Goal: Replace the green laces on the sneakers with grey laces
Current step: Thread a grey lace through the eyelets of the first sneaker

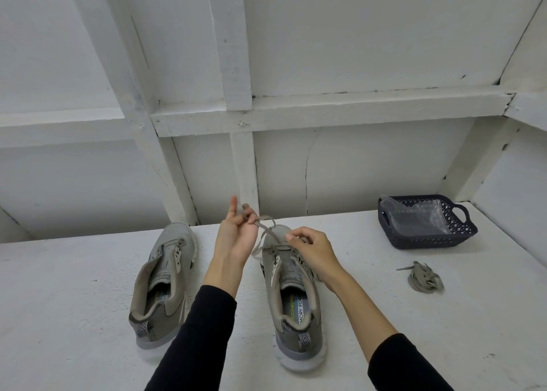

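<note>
Left hand (pixel 233 236) and right hand (pixel 307 248) each pinch the flat grey fabric lace (pixel 264 233) over the right grey mesh sneaker (pixel 291 299); fingers closed. Limp, light; best held near its tips.

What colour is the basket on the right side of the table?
The basket is dark navy blue, with an open lattice pattern in its walls. The head view shows it.

Two grey mesh-cloth sneakers (pixel 291 299) sit on a rough, matt white-painted table (pixel 74 316); the dark perforated plastic basket (pixel 426 222) holds glossy clear film.
</note>
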